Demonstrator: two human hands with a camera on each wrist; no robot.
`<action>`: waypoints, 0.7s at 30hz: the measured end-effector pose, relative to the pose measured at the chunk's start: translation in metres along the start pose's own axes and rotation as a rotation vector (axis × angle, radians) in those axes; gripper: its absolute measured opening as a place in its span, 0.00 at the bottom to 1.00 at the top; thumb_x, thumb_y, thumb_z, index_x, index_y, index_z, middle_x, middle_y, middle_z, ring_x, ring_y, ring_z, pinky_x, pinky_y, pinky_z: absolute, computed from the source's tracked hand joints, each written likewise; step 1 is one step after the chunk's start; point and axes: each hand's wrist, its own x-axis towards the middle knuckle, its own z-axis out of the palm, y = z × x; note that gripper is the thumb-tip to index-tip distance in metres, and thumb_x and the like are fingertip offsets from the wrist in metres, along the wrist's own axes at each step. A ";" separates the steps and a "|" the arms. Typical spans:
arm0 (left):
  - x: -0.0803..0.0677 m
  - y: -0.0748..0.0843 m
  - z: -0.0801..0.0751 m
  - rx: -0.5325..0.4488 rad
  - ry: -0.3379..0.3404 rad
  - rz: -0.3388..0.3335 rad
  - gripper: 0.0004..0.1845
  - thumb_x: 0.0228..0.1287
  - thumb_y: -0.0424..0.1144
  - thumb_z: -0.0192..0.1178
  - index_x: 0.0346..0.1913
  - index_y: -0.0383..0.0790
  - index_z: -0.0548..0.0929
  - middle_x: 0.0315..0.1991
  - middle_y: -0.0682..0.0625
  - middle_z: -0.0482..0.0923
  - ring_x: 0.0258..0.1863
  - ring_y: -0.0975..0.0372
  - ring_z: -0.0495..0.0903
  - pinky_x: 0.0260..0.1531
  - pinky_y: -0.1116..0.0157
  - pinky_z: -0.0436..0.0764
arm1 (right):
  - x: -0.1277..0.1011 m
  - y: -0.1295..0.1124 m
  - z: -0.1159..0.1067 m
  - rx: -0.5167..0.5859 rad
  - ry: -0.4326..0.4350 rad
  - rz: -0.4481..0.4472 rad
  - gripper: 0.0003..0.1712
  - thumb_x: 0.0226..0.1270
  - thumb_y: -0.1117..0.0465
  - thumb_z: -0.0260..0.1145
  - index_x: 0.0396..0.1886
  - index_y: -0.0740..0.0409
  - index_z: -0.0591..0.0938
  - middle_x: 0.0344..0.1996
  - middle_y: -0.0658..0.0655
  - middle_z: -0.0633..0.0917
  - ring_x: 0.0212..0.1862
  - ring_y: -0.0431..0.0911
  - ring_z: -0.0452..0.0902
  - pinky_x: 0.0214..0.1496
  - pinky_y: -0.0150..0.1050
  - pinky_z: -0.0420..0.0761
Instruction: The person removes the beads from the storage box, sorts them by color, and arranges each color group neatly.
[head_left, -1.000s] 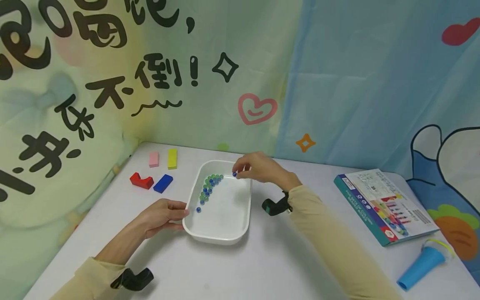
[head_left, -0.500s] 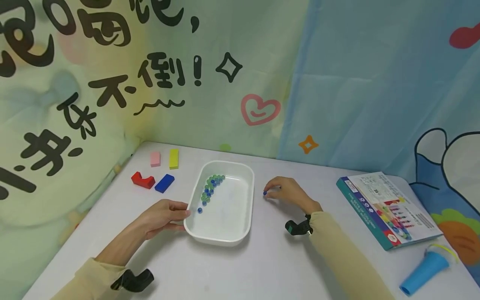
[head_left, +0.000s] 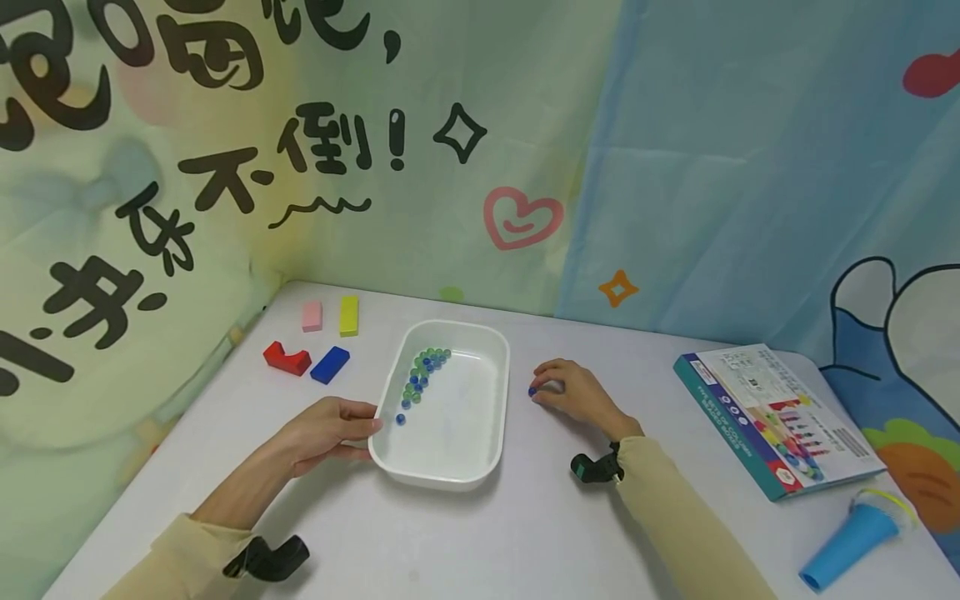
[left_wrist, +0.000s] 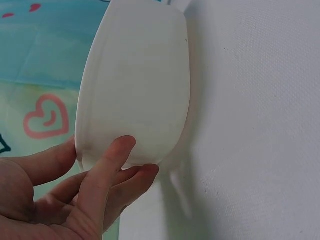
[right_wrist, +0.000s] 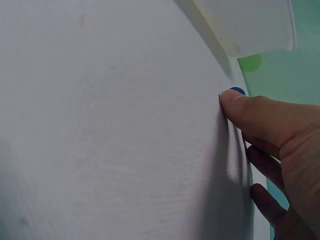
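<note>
While the left hand (head_left: 330, 429) holds the near-left corner of the white tray (head_left: 480, 467) just as it did a second ago, thumb on the rim and fingers curled under the wall, the change lies on the other side. Far left on the surface (head_left: 525, 533) lie a red block (head_left: 285, 358), a blue block (head_left: 330, 364), a pink block (head_left: 311, 316) and a yellow block (head_left: 348, 316), all where they were. Inside the tray a curved row of green and blue beads (head_left: 420, 375) runs along its left wall, unmoved. A second ago the right hand (head_left: 573, 392) was raised over the tray's far rim with a blue bead (head_left: 532, 390) pinched in its fingertips; half a second ago it had crossed to the right of the tray, and now it rests low on the surface just beside the tray's right wall, the bead pinched between thumb and forefinger and down at the surface. Farther right lie a box (head_left: 772, 417) and a blue cone (head_left: 847, 542), both unchanged.
</note>
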 end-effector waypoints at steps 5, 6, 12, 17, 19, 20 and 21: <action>0.001 -0.001 0.000 -0.001 0.008 -0.013 0.27 0.68 0.35 0.59 0.65 0.23 0.68 0.57 0.32 0.78 0.47 0.55 0.85 0.45 0.60 0.86 | -0.002 0.001 -0.001 -0.019 -0.015 -0.016 0.10 0.62 0.60 0.70 0.42 0.57 0.86 0.56 0.61 0.81 0.63 0.60 0.71 0.69 0.59 0.69; 0.002 -0.002 0.000 -0.001 0.010 -0.015 0.27 0.68 0.35 0.59 0.65 0.23 0.68 0.57 0.32 0.78 0.47 0.55 0.85 0.45 0.60 0.86 | -0.003 0.001 -0.002 -0.026 -0.022 -0.021 0.11 0.62 0.59 0.70 0.43 0.57 0.86 0.56 0.61 0.81 0.63 0.60 0.71 0.68 0.59 0.69; 0.002 -0.001 -0.001 0.005 0.011 -0.010 0.28 0.68 0.36 0.60 0.65 0.23 0.68 0.57 0.32 0.78 0.47 0.55 0.85 0.45 0.60 0.86 | 0.003 -0.011 -0.022 -0.016 -0.064 0.020 0.19 0.62 0.57 0.70 0.52 0.58 0.83 0.54 0.59 0.83 0.60 0.57 0.75 0.65 0.55 0.74; 0.001 -0.001 -0.001 0.012 0.024 -0.014 0.28 0.67 0.36 0.60 0.65 0.24 0.68 0.57 0.33 0.78 0.47 0.55 0.85 0.45 0.61 0.86 | 0.023 -0.044 -0.041 -0.019 -0.041 -0.010 0.20 0.64 0.57 0.68 0.54 0.58 0.82 0.53 0.59 0.83 0.58 0.55 0.76 0.62 0.52 0.78; 0.000 -0.001 -0.001 0.013 0.028 -0.015 0.29 0.67 0.37 0.61 0.65 0.24 0.69 0.57 0.33 0.78 0.47 0.55 0.85 0.44 0.61 0.86 | 0.033 -0.062 -0.044 -0.020 -0.040 -0.041 0.21 0.64 0.56 0.69 0.55 0.58 0.82 0.53 0.58 0.84 0.58 0.55 0.77 0.62 0.51 0.79; 0.001 -0.001 -0.001 0.013 0.028 -0.015 0.29 0.67 0.37 0.61 0.65 0.24 0.69 0.57 0.33 0.78 0.47 0.54 0.85 0.44 0.61 0.87 | 0.037 -0.072 -0.045 -0.014 -0.045 -0.051 0.21 0.64 0.56 0.69 0.55 0.57 0.82 0.53 0.58 0.84 0.58 0.55 0.77 0.63 0.51 0.78; 0.001 -0.001 -0.001 0.014 0.027 -0.014 0.29 0.67 0.37 0.61 0.65 0.24 0.69 0.57 0.33 0.78 0.48 0.54 0.85 0.44 0.61 0.86 | 0.041 -0.082 -0.044 -0.017 -0.052 -0.069 0.20 0.64 0.56 0.69 0.54 0.57 0.83 0.53 0.58 0.84 0.58 0.55 0.77 0.63 0.51 0.78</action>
